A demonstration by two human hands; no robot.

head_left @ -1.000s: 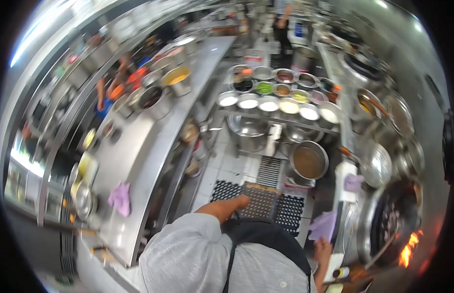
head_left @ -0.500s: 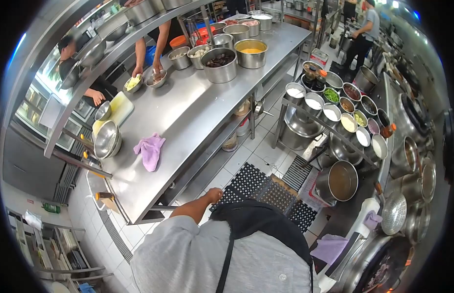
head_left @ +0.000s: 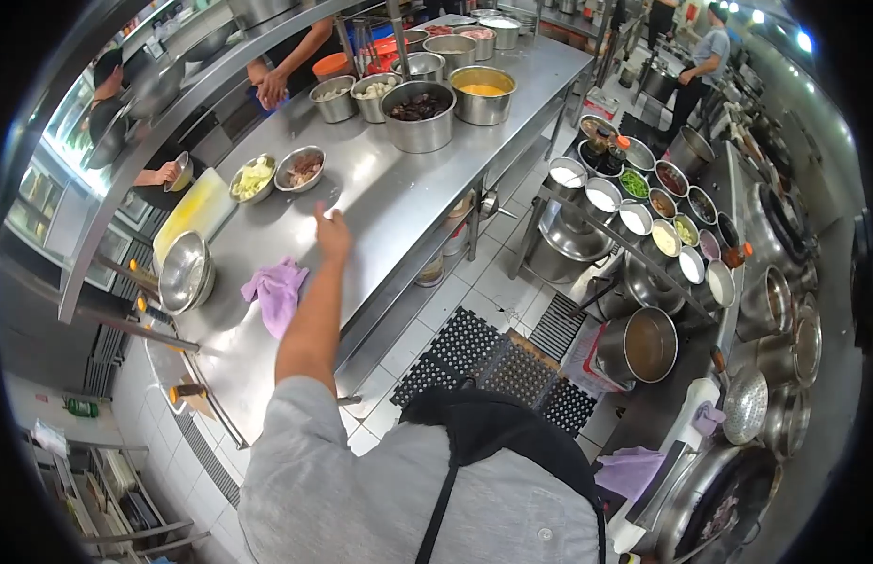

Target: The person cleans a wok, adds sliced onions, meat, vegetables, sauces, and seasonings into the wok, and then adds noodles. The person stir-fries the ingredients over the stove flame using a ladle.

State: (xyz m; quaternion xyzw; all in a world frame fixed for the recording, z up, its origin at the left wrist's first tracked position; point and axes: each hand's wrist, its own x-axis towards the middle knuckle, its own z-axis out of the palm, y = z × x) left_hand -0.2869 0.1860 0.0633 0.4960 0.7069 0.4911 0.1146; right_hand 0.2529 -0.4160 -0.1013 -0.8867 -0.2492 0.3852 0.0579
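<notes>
My left hand (head_left: 332, 235) reaches out over the steel table (head_left: 380, 202), its fingers pointing forward and apart with nothing visible in them. Just beyond the fingertips is a steel bowl of brownish-pink meat pieces (head_left: 300, 170). Left of that bowl stands another, with pale yellow-green cut vegetables (head_left: 254, 179). A purple cloth (head_left: 275, 293) lies crumpled on the table beside my left forearm. My right hand is out of the picture.
Steel pots, one of dark pieces (head_left: 419, 111) and one of yellow liquid (head_left: 483, 92), stand further along the table. Stacked bowls (head_left: 186, 273) sit near its left edge, by a cutting board (head_left: 194, 218). Seasoning containers (head_left: 634, 218) and a wok (head_left: 732, 503) are at right.
My left hand has moved from beside my body up over the table towards the bowls. A person opposite has let go of the two food bowls. Another person now holds up a small bowl.
</notes>
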